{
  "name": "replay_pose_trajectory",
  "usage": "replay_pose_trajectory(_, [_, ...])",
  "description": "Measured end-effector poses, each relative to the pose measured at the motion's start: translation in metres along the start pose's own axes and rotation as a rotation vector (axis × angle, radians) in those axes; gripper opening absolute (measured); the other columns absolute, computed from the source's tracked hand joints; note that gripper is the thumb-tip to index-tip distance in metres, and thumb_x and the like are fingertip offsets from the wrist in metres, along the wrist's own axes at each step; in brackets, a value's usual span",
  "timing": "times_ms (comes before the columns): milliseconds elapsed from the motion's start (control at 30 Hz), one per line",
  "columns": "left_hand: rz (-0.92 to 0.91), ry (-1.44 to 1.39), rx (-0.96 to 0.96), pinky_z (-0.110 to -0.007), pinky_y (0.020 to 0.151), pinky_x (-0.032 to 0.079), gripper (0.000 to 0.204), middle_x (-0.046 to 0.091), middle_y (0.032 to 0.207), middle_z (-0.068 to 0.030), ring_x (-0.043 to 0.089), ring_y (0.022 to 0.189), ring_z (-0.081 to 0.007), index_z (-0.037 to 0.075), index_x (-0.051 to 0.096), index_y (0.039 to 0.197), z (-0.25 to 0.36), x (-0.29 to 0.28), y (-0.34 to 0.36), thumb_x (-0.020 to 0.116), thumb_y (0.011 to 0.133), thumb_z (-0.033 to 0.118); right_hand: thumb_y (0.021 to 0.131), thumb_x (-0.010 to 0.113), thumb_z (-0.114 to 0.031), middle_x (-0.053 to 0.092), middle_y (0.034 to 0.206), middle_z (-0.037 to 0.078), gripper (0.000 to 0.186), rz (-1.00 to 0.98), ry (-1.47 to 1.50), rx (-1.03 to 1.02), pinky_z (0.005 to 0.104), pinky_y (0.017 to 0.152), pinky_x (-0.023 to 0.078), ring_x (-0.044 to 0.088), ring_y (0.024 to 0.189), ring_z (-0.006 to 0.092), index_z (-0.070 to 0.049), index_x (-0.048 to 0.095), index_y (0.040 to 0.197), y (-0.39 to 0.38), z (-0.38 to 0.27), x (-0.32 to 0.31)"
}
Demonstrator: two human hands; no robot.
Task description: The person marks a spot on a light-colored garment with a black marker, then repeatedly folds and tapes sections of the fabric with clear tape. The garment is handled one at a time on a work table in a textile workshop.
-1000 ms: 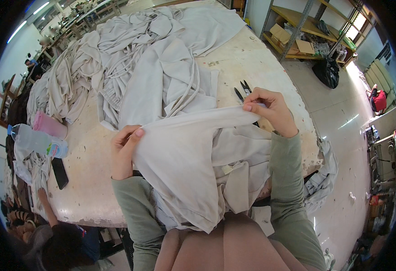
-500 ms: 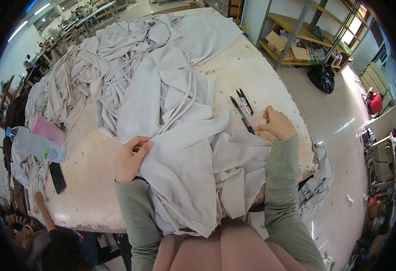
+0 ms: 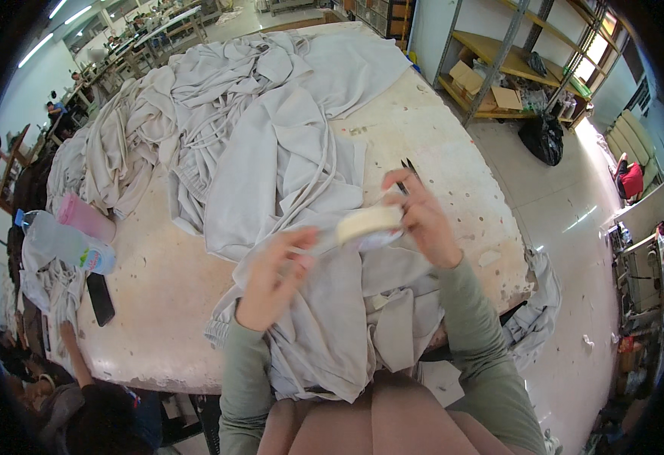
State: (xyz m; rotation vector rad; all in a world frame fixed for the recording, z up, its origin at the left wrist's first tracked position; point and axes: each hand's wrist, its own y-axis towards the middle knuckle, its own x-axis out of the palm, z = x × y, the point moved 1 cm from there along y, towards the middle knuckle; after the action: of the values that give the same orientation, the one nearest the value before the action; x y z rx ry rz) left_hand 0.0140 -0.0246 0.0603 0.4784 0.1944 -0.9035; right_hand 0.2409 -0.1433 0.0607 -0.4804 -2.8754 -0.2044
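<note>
A roll of cream tape [image 3: 370, 224], blurred by motion, is in the grip of my right hand [image 3: 427, 227] above the cloth. My left hand [image 3: 271, 277] is raised just left of the roll, slightly smeared, its bent fingers apart with nothing seen in them. Under both hands a pale grey garment [image 3: 324, 326] lies bunched over the table's near edge and my lap. The dark tips of thread snips [image 3: 408, 165] show past my right fingers. The black pen seen there earlier is hidden by that hand.
More pale garments [image 3: 233, 76] with cords are heaped on the worn table [image 3: 169, 326]. At the left stand a water bottle [image 3: 63, 243] and a pink cup [image 3: 86, 218], with a black phone [image 3: 100, 299] nearby. Another person's arm [image 3: 76, 353] rests at the lower left edge.
My right hand has moved left and lifted the tape roll over the cloth. The left hand has let go of the garment's edge and shifted right; that cloth has dropped nearer me.
</note>
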Motion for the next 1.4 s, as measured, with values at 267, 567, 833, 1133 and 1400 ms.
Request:
replay_pose_trajectory(267, [-0.416,-0.561,-0.214,-0.027,0.079,0.042,0.024,0.053,0.087,-0.0046,0.052,0.082,-0.0150,0.000,0.048,0.109,0.009,0.032,-0.014,0.049,0.098,0.021,0.071,0.040,-0.013,0.055,0.083,0.005,0.039,-0.151,0.211,0.140,0.0240,0.072,0.038,0.048,0.077,0.0117,-0.007,0.045,0.110,-0.003,0.023,0.028])
replay_pose_trajectory(567, [-0.268,-0.028,-0.113,-0.031,0.071,0.044,0.033,0.058,0.091,-0.0110,0.054,0.074,-0.0205,0.001,0.040,0.124,0.003,0.030,-0.009,0.050,0.097,0.017,0.090,0.060,-0.011,0.062,0.100,0.005,0.014,0.022,-0.137,-0.111,0.0276,0.087,0.045,0.058,0.099,0.0142,0.000,0.063,0.098,0.000,0.029,0.031])
replay_pose_trajectory(833, [-0.095,0.021,0.012,-0.038,0.073,0.047,0.050,0.060,0.108,-0.0198,0.062,0.078,-0.0344,0.001,0.036,0.135,0.004,0.037,-0.013,0.057,0.091,0.013,0.081,0.068,0.001,0.062,0.098,0.012,0.018,0.195,-0.749,-0.621,0.0308,0.074,0.052,0.064,0.089,0.0222,0.000,0.063,0.098,-0.018,0.040,0.048])
replay_pose_trajectory(1133, [0.184,0.395,0.144,-0.035,0.062,0.045,0.033,0.061,0.072,-0.0102,0.058,0.061,-0.0278,0.004,0.057,0.111,0.003,0.022,-0.009,0.063,0.079,0.006,0.069,0.073,0.002,0.062,0.088,0.006,0.030,-0.014,-0.897,-1.167,0.0321,0.067,0.053,0.065,0.081,0.0233,-0.004,0.064,0.097,-0.027,0.039,0.063])
replay_pose_trajectory(1400, [0.181,0.592,0.429,-0.028,0.045,0.039,0.026,0.057,0.063,-0.0033,0.053,0.048,-0.0187,0.006,0.063,0.099,0.004,0.044,-0.027,0.066,0.074,0.002,0.078,0.070,0.000,0.059,0.087,0.004,0.019,0.099,-0.254,-0.493,0.0267,0.063,0.047,0.060,0.075,0.0129,-0.004,0.055,0.090,-0.034,0.053,0.053])
